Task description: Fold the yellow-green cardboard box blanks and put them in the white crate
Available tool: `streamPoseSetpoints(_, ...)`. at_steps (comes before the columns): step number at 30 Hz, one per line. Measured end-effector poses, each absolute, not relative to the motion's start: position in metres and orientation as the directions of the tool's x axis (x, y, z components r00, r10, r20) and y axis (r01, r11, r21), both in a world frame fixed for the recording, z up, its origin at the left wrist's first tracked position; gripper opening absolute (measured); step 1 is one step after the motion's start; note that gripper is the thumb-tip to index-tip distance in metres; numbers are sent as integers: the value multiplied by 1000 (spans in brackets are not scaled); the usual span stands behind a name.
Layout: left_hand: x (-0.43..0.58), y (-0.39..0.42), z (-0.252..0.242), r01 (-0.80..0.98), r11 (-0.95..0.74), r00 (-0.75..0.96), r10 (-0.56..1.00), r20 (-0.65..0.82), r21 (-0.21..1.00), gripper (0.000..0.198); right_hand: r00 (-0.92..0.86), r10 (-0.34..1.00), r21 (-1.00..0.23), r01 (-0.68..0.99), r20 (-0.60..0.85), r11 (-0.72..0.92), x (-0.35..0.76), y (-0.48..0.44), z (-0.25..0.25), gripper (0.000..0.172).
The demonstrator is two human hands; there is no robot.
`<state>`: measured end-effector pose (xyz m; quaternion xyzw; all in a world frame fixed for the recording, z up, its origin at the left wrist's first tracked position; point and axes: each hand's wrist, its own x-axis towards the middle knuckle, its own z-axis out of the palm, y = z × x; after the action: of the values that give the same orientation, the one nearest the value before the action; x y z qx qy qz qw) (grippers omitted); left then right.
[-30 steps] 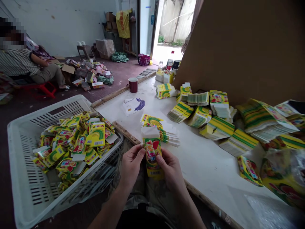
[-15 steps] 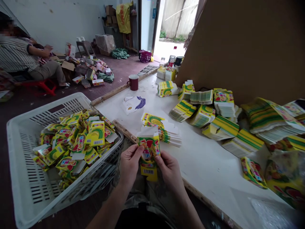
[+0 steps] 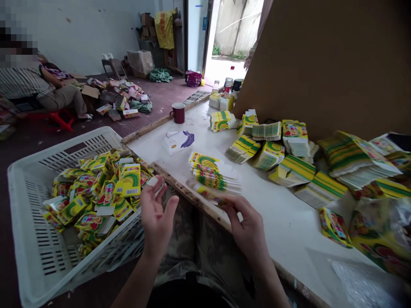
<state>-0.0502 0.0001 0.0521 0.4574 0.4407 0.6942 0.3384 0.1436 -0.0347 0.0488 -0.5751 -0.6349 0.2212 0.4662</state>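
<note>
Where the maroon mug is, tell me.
Head view, upper left of centre: the maroon mug stands on the table beside its wooden edge, beyond the purple-and-white packet.

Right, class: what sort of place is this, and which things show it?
Probably a small packaging workroom: a white crate heaped with yellow cartons, stacks of flattened cartons on the worktable, and boxes piled on the floor.

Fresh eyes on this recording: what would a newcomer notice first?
Probably the white crate at lower left, heaped with yellow cartons. Next come the hands near the centre: the left hand open beside the crate, the right hand holding a blurred carton by the table edge. Farther off, a dark red mug stands near the table's left edge.
</note>
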Motion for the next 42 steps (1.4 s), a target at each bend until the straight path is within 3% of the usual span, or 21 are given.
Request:
streamPoseSetpoints(2,-54,-11,71,149,-501,-174,835,522,852,56,-60,888,-639,673,455,373,143,-37,58,28)
streamPoseSetpoints(3,-54,-14,78,243,-517,-10,845,535,821,63,-147,860,-562,701,489,440,140,-38,62,28)
streamPoseSetpoints(6,-52,-15,84,420,-399,357,898,257,815,80,-343,771,-429,676,537,599,131,-43,70,27)
streamPoseSetpoints(8,-47,-11,75,441,-265,432,900,56,858,67,-349,744,-406,668,570,624,129,-46,71,32)
streamPoseSetpoints(10,-42,-8,62,439,-161,431,901,-50,884,54,-178,761,-477,685,624,551,131,-47,67,45)
streamPoseSetpoints(12,-37,-9,53,457,-100,373,924,-88,884,54,55,813,-657,622,580,426,133,-46,59,61)
streamPoseSetpoints(14,-32,-11,50,473,-88,343,935,-91,877,56,134,907,-847,432,399,309,133,-44,51,64)
streamPoseSetpoints(16,-29,-14,49,463,-128,361,931,-54,877,53,39,986,-967,205,165,153,127,-42,44,55)
streamPoseSetpoints(19,-25,-16,49,429,-217,417,909,21,877,51,-82,995,-995,-69,-66,-71,114,-38,42,51)
streamPoseSetpoints(25,-25,-14,42,451,-350,392,904,170,821,55,-143,974,-931,-298,-174,-210,105,-29,43,67)
streamPoseSetpoints(27,-26,-11,39,454,-362,384,904,187,814,48,-78,990,-958,-257,-115,-131,107,-29,40,71)
streamPoseSetpoints(29,-26,-8,35,427,-342,388,906,172,837,42,-40,999,-994,-109,25,20,109,-32,39,72)
streamPoseSetpoints(33,-23,-6,26,363,-307,384,909,159,880,40,-176,957,-940,214,230,265,113,-35,37,53)
streamPoseSetpoints(38,-22,-7,29,511,-214,328,944,41,832,70,25,953,-912,298,303,282,125,-31,28,46)
streamPoseSetpoints(40,-25,-7,34,580,-183,334,942,-27,794,59,-3,946,-886,351,324,305,129,-30,25,49)
streamPoseSetpoints(42,-29,-7,38,583,-167,345,937,-56,795,48,-143,938,-848,401,317,348,134,-30,26,56)
